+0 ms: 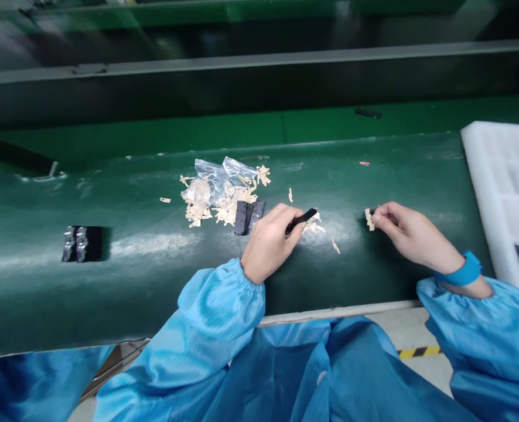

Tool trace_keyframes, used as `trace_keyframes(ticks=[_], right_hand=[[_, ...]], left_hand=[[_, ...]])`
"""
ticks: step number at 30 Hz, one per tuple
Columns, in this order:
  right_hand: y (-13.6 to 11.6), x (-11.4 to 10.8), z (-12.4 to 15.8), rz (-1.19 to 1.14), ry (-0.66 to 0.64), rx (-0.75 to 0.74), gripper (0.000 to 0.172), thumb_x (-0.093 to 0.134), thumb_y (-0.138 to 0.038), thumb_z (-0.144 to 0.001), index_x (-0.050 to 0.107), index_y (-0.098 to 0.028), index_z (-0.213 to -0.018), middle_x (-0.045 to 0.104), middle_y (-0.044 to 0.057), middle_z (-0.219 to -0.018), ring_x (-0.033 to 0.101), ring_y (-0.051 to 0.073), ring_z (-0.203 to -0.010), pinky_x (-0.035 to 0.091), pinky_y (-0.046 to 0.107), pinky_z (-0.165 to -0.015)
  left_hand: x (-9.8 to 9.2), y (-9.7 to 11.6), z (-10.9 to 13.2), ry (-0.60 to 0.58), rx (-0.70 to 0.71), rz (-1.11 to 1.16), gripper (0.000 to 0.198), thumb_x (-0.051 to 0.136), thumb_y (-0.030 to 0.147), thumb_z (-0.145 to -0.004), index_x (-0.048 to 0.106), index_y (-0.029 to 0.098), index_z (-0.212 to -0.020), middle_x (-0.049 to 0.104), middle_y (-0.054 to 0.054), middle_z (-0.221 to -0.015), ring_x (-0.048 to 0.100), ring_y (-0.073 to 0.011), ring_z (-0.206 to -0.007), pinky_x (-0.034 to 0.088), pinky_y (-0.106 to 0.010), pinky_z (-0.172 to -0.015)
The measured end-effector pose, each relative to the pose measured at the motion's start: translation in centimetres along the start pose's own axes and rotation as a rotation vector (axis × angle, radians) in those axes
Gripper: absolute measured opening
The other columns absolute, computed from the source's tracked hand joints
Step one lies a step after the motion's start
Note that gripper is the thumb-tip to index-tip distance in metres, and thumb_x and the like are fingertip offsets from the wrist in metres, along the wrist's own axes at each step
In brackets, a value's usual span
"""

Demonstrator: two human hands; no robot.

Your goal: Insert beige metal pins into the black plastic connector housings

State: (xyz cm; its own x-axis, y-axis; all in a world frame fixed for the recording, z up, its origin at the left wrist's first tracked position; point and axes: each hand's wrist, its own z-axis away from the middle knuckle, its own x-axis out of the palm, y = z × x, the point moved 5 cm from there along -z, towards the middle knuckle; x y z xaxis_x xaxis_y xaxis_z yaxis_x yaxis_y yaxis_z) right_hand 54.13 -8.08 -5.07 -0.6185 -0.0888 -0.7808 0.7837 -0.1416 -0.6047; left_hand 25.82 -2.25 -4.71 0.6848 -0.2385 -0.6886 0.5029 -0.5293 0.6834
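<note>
My left hand [268,243] holds a slim black part [301,221] between fingers and thumb, with its tip over the dark green belt [154,293]. My right hand [400,228] pinches a small black piece with a beige strip [369,219] on its end. A loose heap of beige paper strips [226,205] lies beyond my left hand, partly on clear plastic bags [211,181]. Two dark ribbed parts [246,217] rest at the heap's edge, close to my left hand. A few stray strips lie between my hands.
A white foam tray [505,199] with dark parts in its slots sits at the right, past my right hand. A pair of dark parts [77,244] lies on the belt at the left. Blue sleeves cover both arms, and a blue band circles my right wrist.
</note>
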Motion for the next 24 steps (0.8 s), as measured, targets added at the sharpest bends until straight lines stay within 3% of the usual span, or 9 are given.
trace_keyframes(ticks=[3,6,9,13,16,20,24], right_hand=[[0.3,0.2,-0.1,-0.185,0.023,0.087,0.026,0.063,-0.046,-0.090,0.066,-0.021,-0.082,0.074,0.007,-0.082,0.065,0.020,-0.071,0.047,0.033,-0.069],[0.5,0.2,0.0,-0.360,0.063,0.180,0.021,0.073,-0.039,-0.081,0.065,-0.020,-0.078,0.071,0.004,-0.072,0.059,0.015,-0.059,0.045,0.028,-0.057],[0.2,0.1,0.1,-0.515,0.065,0.245,0.028,0.082,-0.038,-0.076,0.066,-0.018,-0.087,0.068,0.002,-0.070,0.049,0.009,-0.049,0.039,0.025,-0.045],[-0.7,0.5,0.1,-0.689,0.034,0.190,0.044,0.087,-0.045,-0.077,0.073,-0.016,-0.107,0.071,0.003,-0.077,0.061,0.013,-0.059,0.053,0.027,-0.055],[-0.8,0.8,0.1,-0.726,0.068,0.207,0.041,0.091,-0.050,-0.073,0.077,-0.017,-0.091,0.073,0.006,-0.078,0.064,0.014,-0.061,0.054,0.027,-0.053],[-0.3,1.2,-0.1,-0.648,0.173,0.285,0.046,0.095,-0.056,-0.064,0.074,-0.018,-0.077,0.070,0.004,-0.064,0.054,0.011,-0.047,0.039,0.024,-0.040],[-0.4,0.8,-0.4,-0.491,0.295,0.243,0.050,0.095,-0.061,-0.060,0.072,-0.019,-0.071,0.068,0.003,-0.063,0.051,0.011,-0.050,0.039,0.026,-0.045]], left_hand=[[-0.1,0.1,0.0,0.009,-0.012,0.016,0.010,0.060,0.015,-0.097,0.066,0.019,-0.104,0.069,-0.003,-0.097,0.065,-0.0150,-0.086,0.051,-0.028,-0.080],[-0.1,0.3,0.0,0.012,-0.005,0.031,0.009,0.061,0.016,-0.097,0.065,0.020,-0.103,0.069,-0.003,-0.095,0.065,-0.0146,-0.084,0.052,-0.027,-0.078],[-0.1,0.3,0.1,0.013,-0.001,0.034,0.009,0.061,0.015,-0.097,0.065,0.019,-0.104,0.069,-0.003,-0.096,0.065,-0.0142,-0.085,0.052,-0.026,-0.077],[-0.1,0.2,0.1,0.010,-0.027,0.060,0.009,0.060,0.016,-0.097,0.066,0.019,-0.103,0.068,-0.003,-0.096,0.064,-0.0130,-0.082,0.052,-0.023,-0.069],[-0.1,0.4,0.0,0.003,-0.034,0.063,0.009,0.060,0.016,-0.098,0.067,0.019,-0.102,0.068,-0.003,-0.095,0.063,-0.0126,-0.081,0.051,-0.022,-0.067],[-0.2,0.5,0.0,0.007,-0.029,0.051,0.008,0.060,0.016,-0.098,0.067,0.019,-0.101,0.068,-0.003,-0.095,0.062,-0.0124,-0.080,0.051,-0.022,-0.068],[-0.2,0.4,0.0,0.000,-0.036,0.056,0.008,0.061,0.015,-0.097,0.066,0.019,-0.102,0.067,-0.003,-0.095,0.063,-0.0125,-0.082,0.051,-0.022,-0.068]])
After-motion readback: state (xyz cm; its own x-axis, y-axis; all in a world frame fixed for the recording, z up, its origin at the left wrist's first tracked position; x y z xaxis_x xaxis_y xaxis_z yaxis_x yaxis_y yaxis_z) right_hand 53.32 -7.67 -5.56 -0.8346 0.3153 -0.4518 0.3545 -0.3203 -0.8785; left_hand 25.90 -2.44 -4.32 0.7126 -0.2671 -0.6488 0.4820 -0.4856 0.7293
